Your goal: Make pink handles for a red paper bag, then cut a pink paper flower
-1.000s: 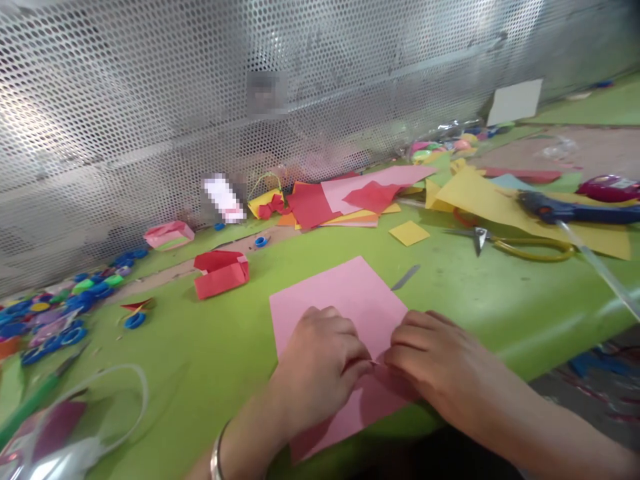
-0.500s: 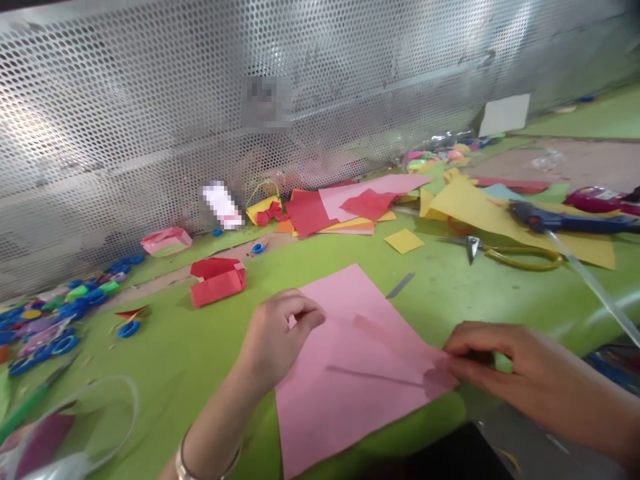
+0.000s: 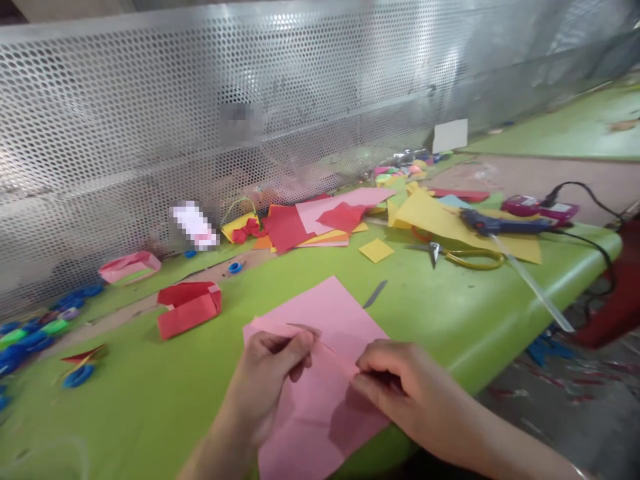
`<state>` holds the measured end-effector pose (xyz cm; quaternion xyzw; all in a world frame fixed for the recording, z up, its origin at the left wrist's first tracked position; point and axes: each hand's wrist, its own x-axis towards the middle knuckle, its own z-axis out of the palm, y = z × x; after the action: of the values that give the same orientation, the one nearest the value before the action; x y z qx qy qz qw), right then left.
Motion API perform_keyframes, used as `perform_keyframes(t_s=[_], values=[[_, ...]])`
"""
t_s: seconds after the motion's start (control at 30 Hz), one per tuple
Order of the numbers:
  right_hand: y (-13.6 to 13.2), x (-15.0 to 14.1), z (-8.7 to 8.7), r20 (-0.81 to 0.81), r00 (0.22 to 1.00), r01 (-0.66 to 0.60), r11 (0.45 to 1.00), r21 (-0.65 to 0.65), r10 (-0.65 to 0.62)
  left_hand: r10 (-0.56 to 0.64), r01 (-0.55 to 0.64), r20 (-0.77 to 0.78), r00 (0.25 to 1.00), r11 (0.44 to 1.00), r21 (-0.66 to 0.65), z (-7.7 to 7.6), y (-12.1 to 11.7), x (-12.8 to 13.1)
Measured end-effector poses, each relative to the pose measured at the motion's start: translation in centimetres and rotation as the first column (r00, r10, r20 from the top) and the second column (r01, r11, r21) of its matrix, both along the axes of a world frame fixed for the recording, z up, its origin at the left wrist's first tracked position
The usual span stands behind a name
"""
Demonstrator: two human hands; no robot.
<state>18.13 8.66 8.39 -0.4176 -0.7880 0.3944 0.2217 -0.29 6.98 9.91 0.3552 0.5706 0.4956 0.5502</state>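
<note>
A pink paper sheet [image 3: 310, 413] lies at an angle on the green tabletop at the near edge. Just above it, a narrow pink paper strip [image 3: 276, 327] stretches between my hands; its colour blends with the sheet, so its edges are hard to follow. My left hand [image 3: 275, 377] is closed, thumb and forefinger pinching the strip near its left part. On the sheet's right side, my right hand [image 3: 400, 383] pinches the strip's other part, fingers curled. Left of the sheet sits a folded red paper box [image 3: 190, 310].
Behind lie coloured paper sheets [image 3: 290, 227], a small yellow square [image 3: 377, 251], scissors [image 3: 470, 259] and a glue gun [image 3: 500, 223] with a glue stick. Blue rings and plastic bits [image 3: 35, 340] pile up at left. A perforated metal screen [image 3: 150, 133] stands along the back.
My hands met over the sheet, spread apart with the strip stretched between them, then came closer together again. The view has turned right, so table items appear further left.
</note>
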Motion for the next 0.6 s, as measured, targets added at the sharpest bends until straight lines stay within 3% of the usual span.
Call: perform_keyframes(t_s=[0.17,0.43,0.6], values=[[-0.3,0.7,-0.5,0.042,0.999,-0.027,0.999,0.045,0.025,0.123,-0.119,0.079,0.989,0.991,-0.061,0.5,0.6,-0.9],[-0.7,1.8,-1.1,0.05,0.998,-0.03,0.998,-0.046,0.032,0.302,-0.291,0.16,0.94,0.953,-0.089,1.0,1.3,-1.3],[-0.9,3.0,-1.6,0.051,0.998,-0.034,0.992,-0.124,0.041,0.323,-0.309,0.179,0.929,0.946,-0.099,0.7,1.5,-1.7]])
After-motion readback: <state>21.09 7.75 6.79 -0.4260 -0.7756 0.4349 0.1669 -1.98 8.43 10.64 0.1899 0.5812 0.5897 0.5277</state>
